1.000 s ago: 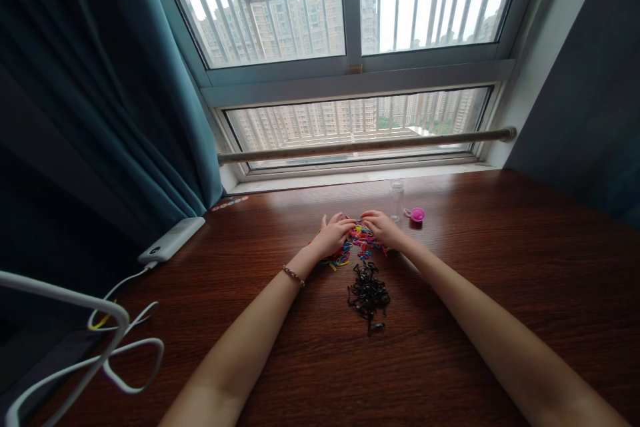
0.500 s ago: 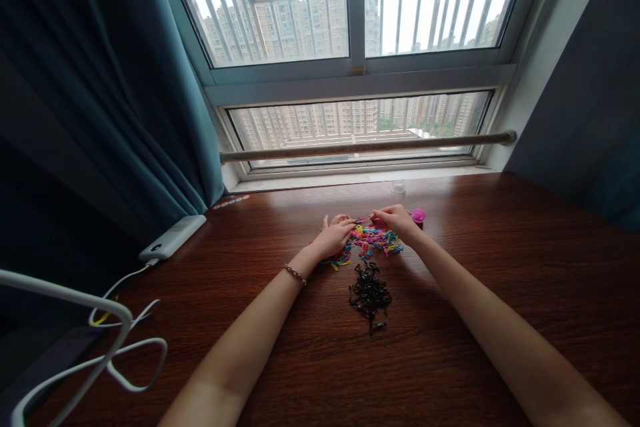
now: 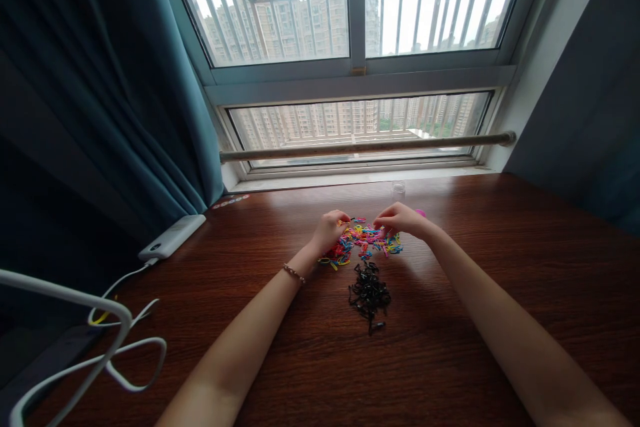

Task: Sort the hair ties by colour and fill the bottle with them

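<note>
One coloured pile (image 3: 367, 238) | left hand (image 3: 329, 231), right hand (image 3: 400, 219) there | one black pile (image 3: 370, 291) (apart)

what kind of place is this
Probably a room in a high-rise home, at a wooden table by a window: the barred window looks out on tower blocks, and a long blue curtain hangs beside it.

Bright mix beside plain black
The small pieces (image 3: 367, 237) mingle pink, red, yellow, blue and green; the other pile (image 3: 370, 293) is black; the tabletop (image 3: 430, 360) is reddish brown with darker streaked grain; the curtain (image 3: 115, 80) is teal blue; the power bank (image 3: 173, 238) and cable (image 3: 135, 343) are white; the round piece (image 3: 421, 213) is bright pink.
</note>
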{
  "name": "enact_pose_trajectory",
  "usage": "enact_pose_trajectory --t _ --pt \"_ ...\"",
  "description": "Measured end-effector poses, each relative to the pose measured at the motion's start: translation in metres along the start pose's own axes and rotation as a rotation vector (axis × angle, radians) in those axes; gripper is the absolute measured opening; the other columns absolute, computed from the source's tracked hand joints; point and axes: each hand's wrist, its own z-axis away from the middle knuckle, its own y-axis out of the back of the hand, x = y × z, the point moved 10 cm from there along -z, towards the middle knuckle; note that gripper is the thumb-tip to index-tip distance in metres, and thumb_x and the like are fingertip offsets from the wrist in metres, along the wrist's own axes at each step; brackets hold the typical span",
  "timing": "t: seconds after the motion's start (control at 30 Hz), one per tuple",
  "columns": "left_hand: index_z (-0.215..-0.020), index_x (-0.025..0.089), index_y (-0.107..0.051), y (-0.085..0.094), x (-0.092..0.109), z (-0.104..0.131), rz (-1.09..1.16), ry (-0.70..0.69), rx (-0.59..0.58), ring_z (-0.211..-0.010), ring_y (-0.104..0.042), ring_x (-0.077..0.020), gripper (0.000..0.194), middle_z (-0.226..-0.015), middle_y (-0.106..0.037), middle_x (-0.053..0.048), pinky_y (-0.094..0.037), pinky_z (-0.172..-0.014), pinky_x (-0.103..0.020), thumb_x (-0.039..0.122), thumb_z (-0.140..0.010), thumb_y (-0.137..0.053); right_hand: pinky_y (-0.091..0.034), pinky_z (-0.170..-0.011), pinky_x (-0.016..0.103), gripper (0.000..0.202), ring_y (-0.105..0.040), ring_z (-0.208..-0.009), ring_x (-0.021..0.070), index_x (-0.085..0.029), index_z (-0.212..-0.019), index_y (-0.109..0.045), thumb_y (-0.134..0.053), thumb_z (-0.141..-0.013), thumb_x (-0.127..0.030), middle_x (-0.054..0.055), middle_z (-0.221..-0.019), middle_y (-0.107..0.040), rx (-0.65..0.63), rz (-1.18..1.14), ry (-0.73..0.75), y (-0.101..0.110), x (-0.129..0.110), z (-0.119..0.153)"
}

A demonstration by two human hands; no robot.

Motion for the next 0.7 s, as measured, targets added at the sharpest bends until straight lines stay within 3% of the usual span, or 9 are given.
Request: enact_pose_trajectory --t 0.07,0.2,0.3,0.4,0.47,0.57,0.63,0.7 --pt "-0.078 0.012 -0.064 -0.004 0.001 -0.002 0.204 0.067 -0.081 -0.074 -0.059 -0.0159 0.014 -0.079 -0.065 -0.007 -0.048 -0.071 -0.029 0.024 -0.072 -0.060 -0.045 -0.043 0.017 0.020 -0.063 -0.054 0.0146 -0.007 -0.082 -0.067 -0.052 -0.079 -0.020 0.008 -0.064 -0.066 0.167 0.165 -0.007 0.018 0.007 -0.007" --pt "-0.080 0.011 -0.066 -0.038 0.028 0.013 0.496 0.101 -0.530 -0.069 -0.061 -0.0142 0.023 -0.075 -0.066 -0.006 -0.047 -0.065 -0.023 0.029 -0.065 -0.067 -0.044 -0.045 0.018 0.021 -0.062 -0.048 0.0133 -0.013 -0.087 -0.068 -0.049 -0.077 -0.014 0.005 -0.069 -0.068 0.240 0.453 0.006 0.022 0.013 -0.012" --pt "-0.076 0.013 -0.069 -0.059 0.050 0.036 0.489 0.088 -0.840 -0.065 -0.060 -0.0130 0.023 -0.070 -0.067 -0.004 -0.045 -0.061 -0.021 0.032 -0.064 -0.068 -0.045 -0.051 0.017 0.026 -0.061 -0.048 0.0110 -0.016 -0.091 -0.068 -0.048 -0.076 -0.010 0.005 -0.081 -0.069 0.234 0.578 0.020 0.017 0.015 -0.012" --pt "-0.076 0.016 -0.071 -0.070 0.063 0.054 0.390 0.042 -1.031 -0.062 -0.058 -0.0116 0.022 -0.067 -0.067 -0.001 -0.042 -0.056 -0.018 0.034 -0.064 -0.068 -0.042 -0.047 0.016 0.031 -0.059 -0.045 0.0093 -0.017 -0.094 -0.068 -0.047 -0.073 -0.007 0.004 -0.085 -0.069 0.209 0.651 0.026 0.011 0.017 -0.011" --pt "-0.076 0.018 -0.071 -0.072 0.068 0.058 0.325 -0.003 -1.057 -0.061 -0.057 -0.0107 0.020 -0.066 -0.067 0.001 -0.041 -0.055 -0.017 0.034 -0.064 -0.068 -0.041 -0.046 0.017 0.032 -0.058 -0.044 0.0096 -0.018 -0.090 -0.069 -0.048 -0.070 -0.005 0.004 -0.079 -0.069 0.199 0.692 0.046 0.008 0.015 -0.010" --pt "-0.077 0.018 -0.071 -0.070 0.074 0.053 0.283 -0.086 -0.993 -0.062 -0.056 -0.0105 0.019 -0.066 -0.066 0.001 -0.040 -0.057 -0.017 0.033 -0.065 -0.068 -0.043 -0.050 0.018 0.031 -0.059 -0.048 0.0121 -0.019 -0.084 -0.071 -0.050 -0.067 -0.004 0.004 -0.072 -0.069 0.199 0.716 0.069 0.007 0.013 -0.009" --pt "-0.077 0.017 -0.071 -0.066 0.075 0.044 0.263 -0.132 -0.893 -0.066 -0.057 -0.0115 0.019 -0.068 -0.065 -0.001 -0.041 -0.061 -0.018 0.033 -0.068 -0.066 -0.044 -0.055 0.019 0.029 -0.061 -0.056 0.0143 -0.021 -0.082 -0.072 -0.053 -0.066 -0.005 0.004 -0.073 -0.069 0.207 0.714 0.077 0.008 0.011 -0.009" --pt "-0.080 0.016 -0.070 -0.055 0.072 0.029 0.220 -0.162 -0.687 -0.074 -0.058 -0.0138 0.019 -0.076 -0.065 -0.003 -0.043 -0.069 -0.021 0.031 -0.073 -0.061 -0.044 -0.060 0.019 0.028 -0.062 -0.064 0.0165 -0.022 -0.081 -0.072 -0.056 -0.065 -0.006 0.004 -0.077 -0.070 0.209 0.711 0.089 0.007 0.009 -0.009"
